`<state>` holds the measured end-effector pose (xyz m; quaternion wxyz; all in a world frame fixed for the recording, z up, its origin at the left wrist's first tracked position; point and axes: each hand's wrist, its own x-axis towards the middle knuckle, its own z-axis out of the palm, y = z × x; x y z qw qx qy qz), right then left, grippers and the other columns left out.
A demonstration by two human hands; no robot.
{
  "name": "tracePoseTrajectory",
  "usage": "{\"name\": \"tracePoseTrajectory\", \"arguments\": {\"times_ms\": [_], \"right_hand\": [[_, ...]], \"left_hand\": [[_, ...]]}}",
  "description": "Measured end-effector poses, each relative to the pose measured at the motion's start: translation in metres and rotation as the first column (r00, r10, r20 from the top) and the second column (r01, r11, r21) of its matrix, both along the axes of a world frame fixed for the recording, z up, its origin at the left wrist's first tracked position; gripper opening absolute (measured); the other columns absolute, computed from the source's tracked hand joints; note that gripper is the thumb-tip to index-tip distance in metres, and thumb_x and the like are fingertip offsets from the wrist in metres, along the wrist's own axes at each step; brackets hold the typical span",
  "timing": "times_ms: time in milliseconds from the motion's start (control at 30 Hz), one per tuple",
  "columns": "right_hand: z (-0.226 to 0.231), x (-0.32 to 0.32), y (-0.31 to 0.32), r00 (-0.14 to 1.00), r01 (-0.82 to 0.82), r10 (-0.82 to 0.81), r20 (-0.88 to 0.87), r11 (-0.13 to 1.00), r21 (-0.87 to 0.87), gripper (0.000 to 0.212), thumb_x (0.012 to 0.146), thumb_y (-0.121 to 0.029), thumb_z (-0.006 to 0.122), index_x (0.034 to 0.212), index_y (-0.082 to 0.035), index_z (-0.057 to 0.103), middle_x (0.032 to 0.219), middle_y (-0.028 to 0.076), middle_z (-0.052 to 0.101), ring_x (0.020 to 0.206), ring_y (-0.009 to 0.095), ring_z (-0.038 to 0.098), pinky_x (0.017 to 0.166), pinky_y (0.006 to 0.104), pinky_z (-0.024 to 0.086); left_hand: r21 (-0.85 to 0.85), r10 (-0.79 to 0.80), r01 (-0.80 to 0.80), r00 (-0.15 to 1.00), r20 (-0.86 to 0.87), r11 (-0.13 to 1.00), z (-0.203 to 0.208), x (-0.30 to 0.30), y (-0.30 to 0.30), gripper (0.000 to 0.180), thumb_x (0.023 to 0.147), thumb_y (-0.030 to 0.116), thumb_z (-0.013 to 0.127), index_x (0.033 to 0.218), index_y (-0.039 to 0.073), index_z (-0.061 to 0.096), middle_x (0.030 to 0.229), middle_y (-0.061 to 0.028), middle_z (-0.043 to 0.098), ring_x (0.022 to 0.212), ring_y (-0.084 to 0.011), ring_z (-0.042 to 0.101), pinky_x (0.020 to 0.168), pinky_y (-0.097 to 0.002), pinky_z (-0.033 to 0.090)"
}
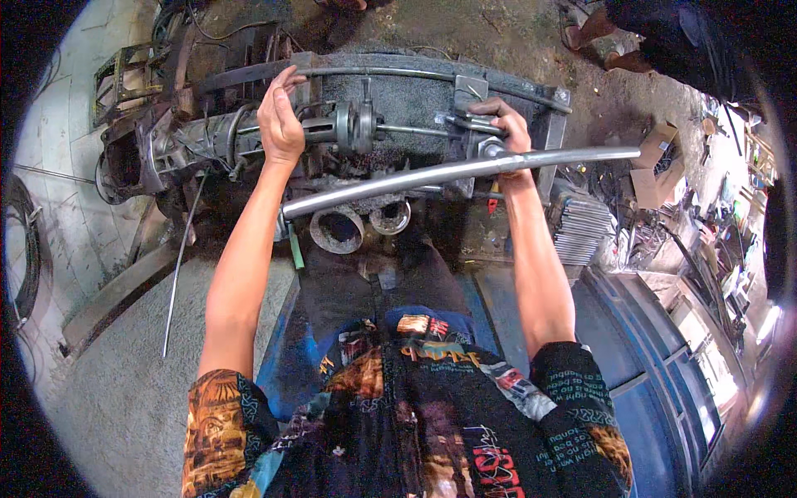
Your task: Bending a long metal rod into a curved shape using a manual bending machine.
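In the head view, the black shirt (390, 407), nearer the body than both hands, carries printed lettering in several colours. The left hand (282, 120) has its fingers extended upright beside a round metal collar (357, 126); the right hand (508, 129) curls its fingers over a metal block (477, 124), its grip unclear. A thin steel rod (415, 130) lies between the hands, its long axis sideways. A silver bar (415, 178) slants from below the left hand up past the right wrist, pointing rightward.
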<state>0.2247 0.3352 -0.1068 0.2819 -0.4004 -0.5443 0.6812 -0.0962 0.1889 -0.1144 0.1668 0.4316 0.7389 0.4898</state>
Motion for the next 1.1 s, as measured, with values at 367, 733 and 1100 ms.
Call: {"name": "tracePoseTrajectory", "arguments": {"times_ms": [367, 733, 1100], "right_hand": [[0.001, 0.002, 0.002, 0.995, -0.091, 0.087, 0.049, 0.990, 0.103, 0.038, 0.078, -0.020, 0.040, 0.085, 0.010, 0.061, 0.095, 0.020, 0.065, 0.097, 0.028, 0.059, 0.093, 0.0355, 0.043], [-0.005, 0.000, 0.001, 0.994, -0.107, 0.107, 0.002, 0.985, 0.138, 0.036, 0.078, -0.017, 0.040, 0.086, 0.011, 0.060, 0.096, 0.021, 0.064, 0.097, 0.029, 0.058, 0.093, 0.0348, 0.042], [-0.004, -0.002, -0.003, 0.990, 0.090, -0.096, 0.102, 0.994, 0.058, 0.030, 0.084, -0.015, 0.047, 0.092, 0.002, 0.071, 0.090, 0.011, 0.071, 0.084, 0.018, 0.064, 0.081, 0.0293, 0.048]], "left_hand": [[-0.030, 0.008, -0.010, 0.999, -0.049, 1.000, 0.004, 0.003, 0.003, 0.049, 0.101, 0.028, 0.028, 0.123, -0.005, 0.057, 0.108, -0.0191, 0.066, 0.104, -0.0302, 0.063, 0.094, -0.0373, 0.046], [-0.008, 0.019, -0.019, 1.000, -0.020, 1.000, -0.001, -0.002, 0.000, 0.049, 0.101, 0.029, 0.029, 0.122, -0.005, 0.058, 0.105, -0.0194, 0.067, 0.103, -0.0302, 0.063, 0.093, -0.0377, 0.046], [-0.018, 0.031, -0.033, 0.993, -0.113, 0.999, 0.000, -0.004, 0.004, 0.044, 0.101, 0.026, 0.032, 0.120, -0.004, 0.058, 0.104, -0.0191, 0.067, 0.099, -0.0326, 0.064, 0.088, -0.0371, 0.047]]}}
